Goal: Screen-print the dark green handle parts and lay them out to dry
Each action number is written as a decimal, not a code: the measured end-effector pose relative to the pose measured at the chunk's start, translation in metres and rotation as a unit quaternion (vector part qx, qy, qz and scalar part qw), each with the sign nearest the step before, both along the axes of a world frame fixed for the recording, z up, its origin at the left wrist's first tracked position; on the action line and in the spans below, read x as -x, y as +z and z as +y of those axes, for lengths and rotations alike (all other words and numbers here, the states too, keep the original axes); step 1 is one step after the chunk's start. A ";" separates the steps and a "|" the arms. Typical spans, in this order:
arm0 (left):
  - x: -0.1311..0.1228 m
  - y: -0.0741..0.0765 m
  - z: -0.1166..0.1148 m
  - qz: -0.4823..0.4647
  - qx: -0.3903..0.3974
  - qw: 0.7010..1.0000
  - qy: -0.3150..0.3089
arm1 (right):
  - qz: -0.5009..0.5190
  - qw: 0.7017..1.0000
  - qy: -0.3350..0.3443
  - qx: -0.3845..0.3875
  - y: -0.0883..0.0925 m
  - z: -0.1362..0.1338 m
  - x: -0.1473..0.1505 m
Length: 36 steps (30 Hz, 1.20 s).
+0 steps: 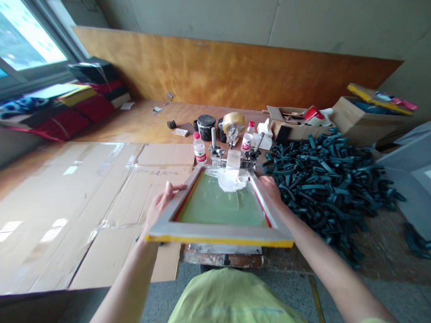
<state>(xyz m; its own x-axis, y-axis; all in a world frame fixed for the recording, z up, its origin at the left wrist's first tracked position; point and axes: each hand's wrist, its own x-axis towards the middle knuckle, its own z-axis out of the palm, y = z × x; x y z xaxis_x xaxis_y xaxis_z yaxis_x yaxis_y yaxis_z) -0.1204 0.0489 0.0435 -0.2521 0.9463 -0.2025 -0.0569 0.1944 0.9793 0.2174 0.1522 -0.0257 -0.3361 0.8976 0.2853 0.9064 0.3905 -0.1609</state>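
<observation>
A screen printing frame (218, 231) with a pale green mesh lies tilted in front of me, its near edge raised over the work base (226, 249). White paste (232, 180) is smeared at the mesh's far end, close to the clamp (233, 157). My left hand (161, 203) grips the frame's left side, fingers partly hidden by the rail. On the opposite rail, my right hand (270, 186) is closed round the edge, most of its fingers out of sight.
Dark green plastic parts (328, 184) are heaped at right, near a cardboard box (298, 126). Flattened cardboard (65, 213) covers the table's left. Bottles (199, 149), black tubs (206, 127) and a tape roll (234, 119) stand behind the clamp.
</observation>
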 end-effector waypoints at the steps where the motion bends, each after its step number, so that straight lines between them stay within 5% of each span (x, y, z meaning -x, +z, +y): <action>1: 0.002 -0.014 -0.012 -0.006 0.045 0.999 -0.022 | 0.021 0.999 -0.025 -0.012 0.006 0.010 -0.002; 4: 0.001 -0.059 -0.034 -0.018 0.110 0.993 -0.031 | 0.086 0.996 -0.012 -0.025 0.021 0.036 0.017; 7: -0.003 -0.098 -0.038 -0.011 0.123 0.992 -0.006 | 0.041 0.997 0.050 0.030 0.028 0.051 0.056; 11: -0.001 -0.124 -0.034 -0.005 0.132 0.991 -0.009 | -0.057 0.988 0.027 0.142 0.018 0.048 0.087; 16: 0.004 -0.127 -0.035 0.019 0.124 0.992 -0.008 | -0.064 0.978 0.165 0.110 0.001 0.009 0.066; 21: 0.001 -0.126 -0.036 0.025 0.117 0.993 -0.006 | -0.062 0.948 0.287 0.119 0.011 -0.004 0.041; 27: -0.002 -0.117 -0.035 0.021 0.113 0.993 -0.020 | -0.007 0.979 0.201 0.047 0.002 -0.001 0.058; 31: -0.001 -0.115 -0.035 0.017 0.115 0.993 -0.016 | 0.018 0.968 0.249 -0.007 -0.017 -0.029 0.051; 36: -0.003 -0.106 -0.036 0.007 0.124 0.992 -0.014 | 0.022 0.976 0.214 0.030 0.006 -0.005 0.052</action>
<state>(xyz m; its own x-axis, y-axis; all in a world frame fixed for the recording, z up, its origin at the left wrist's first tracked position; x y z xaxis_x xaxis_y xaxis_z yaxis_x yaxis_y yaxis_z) -0.1178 0.0127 -0.0621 -0.2310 0.8741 -0.4273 -0.0341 0.4316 0.9014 0.1657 0.1472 -0.0201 -0.6719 0.6941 0.2584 0.6547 0.7198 -0.2308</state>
